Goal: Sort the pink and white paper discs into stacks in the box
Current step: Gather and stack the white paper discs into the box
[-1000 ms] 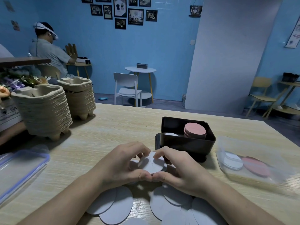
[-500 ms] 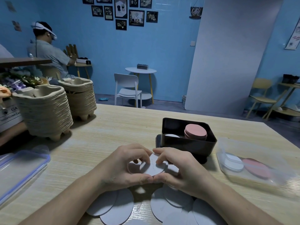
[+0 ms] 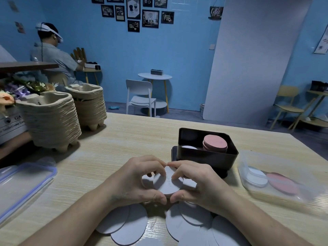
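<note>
Head view, sole entry. A white disc (image 3: pixel 166 181) is held tilted between both hands, above the wooden table (image 3: pixel 124 142) and just in front of the black box (image 3: pixel 207 157). The left hand (image 3: pixel 134 181) is curled round its left edge and the right hand (image 3: pixel 197 185) round its right edge, thumbs below and fingertips on the upper rim. Whether one disc or several are pinched cannot be told. Inside the box, a pink stack (image 3: pixel 215 143) is seen at the right and a lower white stack (image 3: pixel 189 147) at the left. Loose white discs (image 3: pixel 127 226) are spread overlapping on the table under the wrists. A clear tray (image 3: pixel 276 197) is noted at the right, a clear lid (image 3: pixel 23 181) at the left, and pulp tray stacks (image 3: pixel 51 121) behind the lid.
</note>
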`<action>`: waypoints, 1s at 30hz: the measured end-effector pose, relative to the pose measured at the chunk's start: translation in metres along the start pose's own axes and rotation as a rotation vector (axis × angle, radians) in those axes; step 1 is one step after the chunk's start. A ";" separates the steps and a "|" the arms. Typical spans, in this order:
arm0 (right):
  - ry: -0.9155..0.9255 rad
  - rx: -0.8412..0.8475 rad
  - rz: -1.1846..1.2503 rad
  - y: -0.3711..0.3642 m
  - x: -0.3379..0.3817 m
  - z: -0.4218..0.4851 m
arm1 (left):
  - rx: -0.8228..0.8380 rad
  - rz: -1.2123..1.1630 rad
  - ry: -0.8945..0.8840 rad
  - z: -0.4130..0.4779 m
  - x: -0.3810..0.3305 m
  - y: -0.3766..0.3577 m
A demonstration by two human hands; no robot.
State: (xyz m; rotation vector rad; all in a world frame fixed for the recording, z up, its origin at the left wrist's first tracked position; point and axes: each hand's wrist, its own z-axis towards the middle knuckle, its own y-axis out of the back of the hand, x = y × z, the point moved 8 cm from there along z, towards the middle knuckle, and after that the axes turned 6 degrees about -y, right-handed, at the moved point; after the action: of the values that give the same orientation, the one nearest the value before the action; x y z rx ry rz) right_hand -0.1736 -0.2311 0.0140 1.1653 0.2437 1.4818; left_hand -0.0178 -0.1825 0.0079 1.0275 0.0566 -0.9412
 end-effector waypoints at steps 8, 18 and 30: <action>-0.053 0.032 -0.004 -0.002 -0.006 -0.003 | 0.056 0.038 0.022 -0.002 0.003 -0.003; -0.025 0.103 -0.109 -0.007 0.002 -0.002 | 0.086 0.110 0.020 0.000 0.000 -0.004; -0.062 0.076 -0.148 0.002 -0.003 -0.008 | 0.198 0.181 0.266 -0.009 0.017 0.020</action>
State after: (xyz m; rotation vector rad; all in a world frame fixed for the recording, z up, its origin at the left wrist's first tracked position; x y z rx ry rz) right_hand -0.1818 -0.2306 0.0100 1.2250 0.3387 1.3152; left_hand 0.0098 -0.1833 0.0095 1.3145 0.0912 -0.6507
